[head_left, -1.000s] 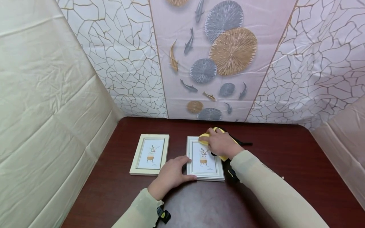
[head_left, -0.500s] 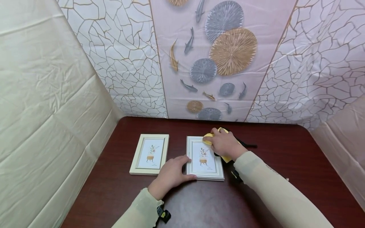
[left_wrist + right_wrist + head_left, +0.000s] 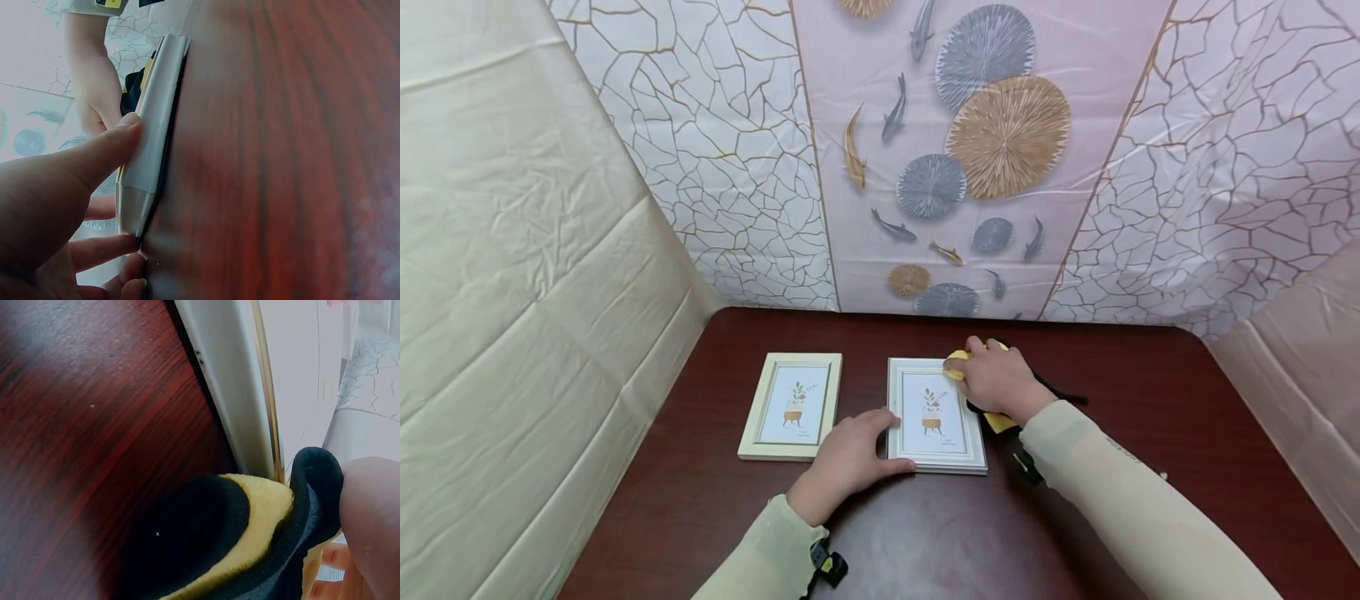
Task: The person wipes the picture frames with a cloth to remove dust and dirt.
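A white picture frame point(image 3: 932, 414) with a plant print lies flat on the table. My left hand point(image 3: 848, 457) holds its near left corner, thumb along the near edge and fingers at the left side. The left wrist view shows the thumb against the frame's side point(image 3: 156, 119). My right hand point(image 3: 1002, 382) grips a yellow cloth with black edging point(image 3: 957, 365) at the frame's far right corner. In the right wrist view the cloth point(image 3: 265, 494) bunches against the frame's edge. The palm hides much of the cloth in the head view.
A cream picture frame point(image 3: 790, 408) with a similar print lies left of the white one. Both are on a dark red-brown wooden table point(image 3: 940, 533). A patterned curtain point(image 3: 910, 167) hangs behind it. A tiny pale bit point(image 3: 1163, 477) lies beside the right forearm.
My right hand has slid a little to the right with the cloth, along the white frame's far edge to its corner. The left hand and both frames stay in place.
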The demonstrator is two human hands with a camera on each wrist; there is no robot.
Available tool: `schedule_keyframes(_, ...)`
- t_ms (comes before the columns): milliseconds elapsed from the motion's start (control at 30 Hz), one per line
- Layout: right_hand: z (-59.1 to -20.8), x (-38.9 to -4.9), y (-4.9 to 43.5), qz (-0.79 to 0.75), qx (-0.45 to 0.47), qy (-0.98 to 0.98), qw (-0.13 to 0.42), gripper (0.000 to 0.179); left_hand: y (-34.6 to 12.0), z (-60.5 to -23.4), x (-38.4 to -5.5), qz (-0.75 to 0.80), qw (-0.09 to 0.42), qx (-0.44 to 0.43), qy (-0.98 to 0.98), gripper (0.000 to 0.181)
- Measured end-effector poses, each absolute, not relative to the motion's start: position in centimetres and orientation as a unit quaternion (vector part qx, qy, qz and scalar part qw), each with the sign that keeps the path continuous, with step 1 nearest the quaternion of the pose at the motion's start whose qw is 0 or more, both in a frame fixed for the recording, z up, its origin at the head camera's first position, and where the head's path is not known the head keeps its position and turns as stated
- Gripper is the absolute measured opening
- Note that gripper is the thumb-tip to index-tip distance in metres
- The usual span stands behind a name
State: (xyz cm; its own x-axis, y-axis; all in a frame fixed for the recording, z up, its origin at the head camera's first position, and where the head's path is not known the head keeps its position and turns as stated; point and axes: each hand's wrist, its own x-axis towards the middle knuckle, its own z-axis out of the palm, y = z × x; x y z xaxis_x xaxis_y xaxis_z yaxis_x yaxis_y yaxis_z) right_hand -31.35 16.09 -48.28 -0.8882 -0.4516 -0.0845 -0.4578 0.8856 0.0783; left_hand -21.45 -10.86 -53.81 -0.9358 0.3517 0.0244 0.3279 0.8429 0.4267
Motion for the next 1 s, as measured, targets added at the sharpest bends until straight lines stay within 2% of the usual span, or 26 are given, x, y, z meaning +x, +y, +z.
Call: schedule_keyframes(1000, -48.34, -31.31, 16.54, 0.067, -0.198, 0.976, 0.057, 0.044, -10.66, -53.83, -21.5, 0.219, 0.031, 0.173, 0.96, 0.074)
